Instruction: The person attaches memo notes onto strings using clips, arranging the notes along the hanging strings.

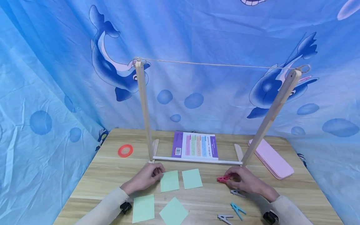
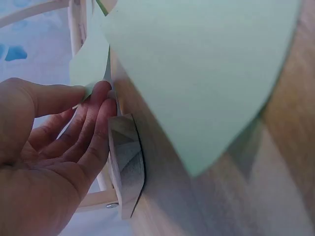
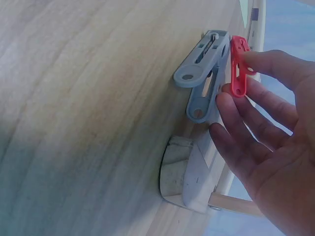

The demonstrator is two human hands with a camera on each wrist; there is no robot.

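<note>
My left hand pinches the left edge of a pale green paper square between thumb and fingers. The left wrist view shows that held paper raised off the table at the fingertips. A second green square lies just to its right, and two more, one square-on and one turned like a diamond, are nearer me. My right hand grips a red clothespin between thumb and fingers. Close by lies a grey clothespin, with a blue one and another grey one nearer me.
A wooden frame has a left post, a right post, a string across the top and a white bar low down. Behind lie a purple-and-white booklet, red tape roll and pink case.
</note>
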